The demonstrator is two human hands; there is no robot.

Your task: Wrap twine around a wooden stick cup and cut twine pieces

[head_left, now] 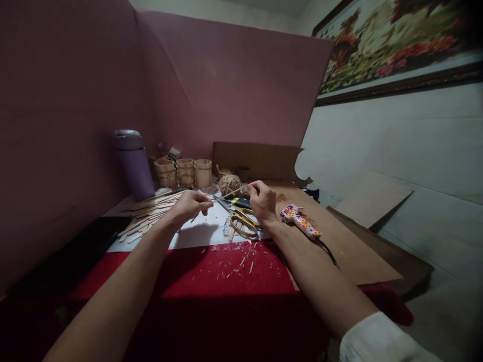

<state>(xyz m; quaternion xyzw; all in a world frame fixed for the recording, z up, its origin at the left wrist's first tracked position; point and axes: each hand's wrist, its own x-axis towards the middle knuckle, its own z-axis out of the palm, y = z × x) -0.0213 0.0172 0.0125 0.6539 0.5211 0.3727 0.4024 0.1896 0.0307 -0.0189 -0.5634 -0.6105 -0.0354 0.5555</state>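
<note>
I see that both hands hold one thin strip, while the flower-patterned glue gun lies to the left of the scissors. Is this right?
Not quite: the head view shows the glue gun lying to the right of the scissors. The left hand and right hand do hold one thin strip.

Scissors (233, 212) between sticks (151, 213) at left and a glue gun (300, 221) on cardboard (343, 246) at right, twine ball (229, 184) behind

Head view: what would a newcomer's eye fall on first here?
Probably the left hand and right hand at the centre, a thin strip running between them. Next, the flower-patterned glue gun on the brown board at right, and the purple bottle standing at left.
</note>
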